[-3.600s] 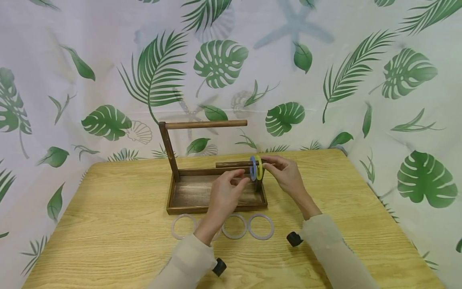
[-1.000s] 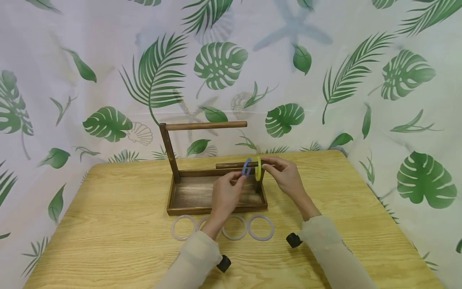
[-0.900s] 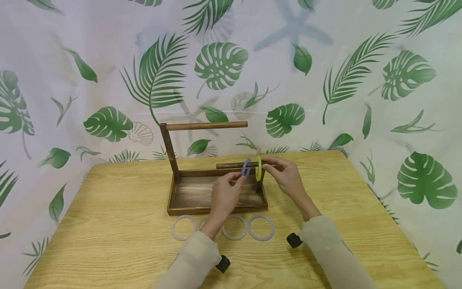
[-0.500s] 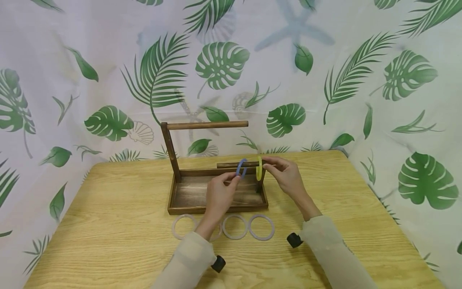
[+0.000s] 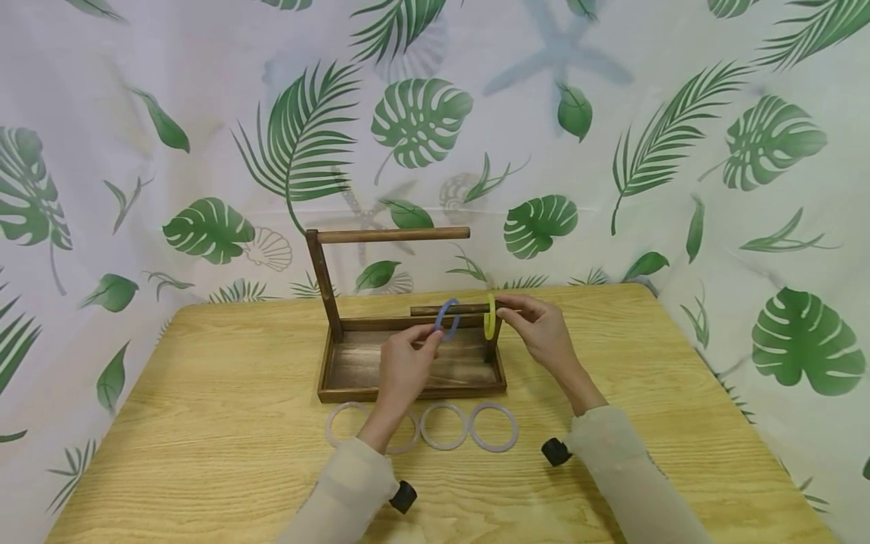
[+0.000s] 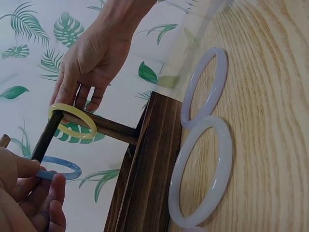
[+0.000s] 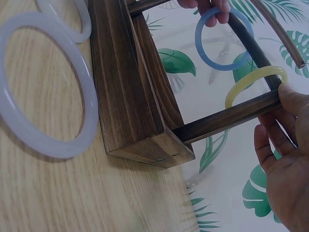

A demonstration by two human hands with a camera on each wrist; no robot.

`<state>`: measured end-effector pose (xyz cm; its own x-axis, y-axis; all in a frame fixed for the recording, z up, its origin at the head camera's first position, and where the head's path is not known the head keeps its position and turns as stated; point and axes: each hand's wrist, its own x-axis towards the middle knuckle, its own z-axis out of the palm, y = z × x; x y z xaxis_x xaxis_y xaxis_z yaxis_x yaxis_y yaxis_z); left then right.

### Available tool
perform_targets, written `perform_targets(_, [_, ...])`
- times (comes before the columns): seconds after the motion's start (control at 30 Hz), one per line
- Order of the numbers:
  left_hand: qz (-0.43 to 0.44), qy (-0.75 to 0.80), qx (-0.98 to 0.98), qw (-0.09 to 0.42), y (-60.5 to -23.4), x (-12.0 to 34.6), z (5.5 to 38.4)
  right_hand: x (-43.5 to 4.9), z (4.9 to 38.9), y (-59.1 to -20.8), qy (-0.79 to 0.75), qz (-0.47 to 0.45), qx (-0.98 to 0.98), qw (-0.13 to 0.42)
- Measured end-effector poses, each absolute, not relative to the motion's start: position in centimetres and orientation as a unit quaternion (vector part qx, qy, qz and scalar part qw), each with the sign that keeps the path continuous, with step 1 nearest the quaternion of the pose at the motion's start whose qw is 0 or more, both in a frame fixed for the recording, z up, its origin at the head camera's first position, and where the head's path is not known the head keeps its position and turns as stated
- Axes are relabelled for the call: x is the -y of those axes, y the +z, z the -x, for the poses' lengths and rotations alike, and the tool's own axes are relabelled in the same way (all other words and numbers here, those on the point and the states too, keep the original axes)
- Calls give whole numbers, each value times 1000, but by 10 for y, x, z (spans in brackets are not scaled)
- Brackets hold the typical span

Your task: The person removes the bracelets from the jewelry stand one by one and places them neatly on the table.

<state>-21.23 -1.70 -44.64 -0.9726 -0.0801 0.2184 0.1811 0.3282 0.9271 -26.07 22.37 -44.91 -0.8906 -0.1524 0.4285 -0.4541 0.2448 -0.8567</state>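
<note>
My left hand pinches a blue bangle between thumb and fingers. This bangle encircles the lower rod of a dark wooden bracelet stand, close to the rod's free end. A yellow bangle hangs at the rod's other end, beside the short post. There my right hand grips the stand where post and rod meet, thumb in front and fingers behind in the right wrist view. The stand's longer upper rod carries no bangle.
Several pale bangles lie in a row on the wood-grain table, in front of the stand's tray. My left forearm passes over one of them. A leaf-print cloth hangs behind the table.
My left hand has taken hold of the blue bangle and slid it left along the lower rod, away from the yellow one. The right hand stays at the post.
</note>
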Motion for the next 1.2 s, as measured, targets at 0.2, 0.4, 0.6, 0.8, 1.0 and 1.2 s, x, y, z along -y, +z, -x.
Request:
perform_targets(0.2, [25, -589, 800, 113, -447, 22, 212, -223, 262, -450, 579, -196, 780, 134])
perform_targets(0.4, [18, -608, 788, 97, -445, 26, 211, -217, 251, -435, 576, -191, 785, 123])
perform_targets(0.6, [15, -621, 778, 91, -444, 30, 210, -214, 242, -423, 579, -194, 783, 118])
perform_targets(0.8, [10, -625, 775, 92, -444, 31, 210, -215, 243, -424, 586, -201, 776, 121])
perform_targets(1.0, [4, -618, 780, 100, -445, 33, 210, -215, 244, -426, 586, -206, 774, 122])
perform_targets(1.2, [-4, -609, 786, 102, -445, 36, 210, -215, 244, -426, 585, -204, 775, 124])
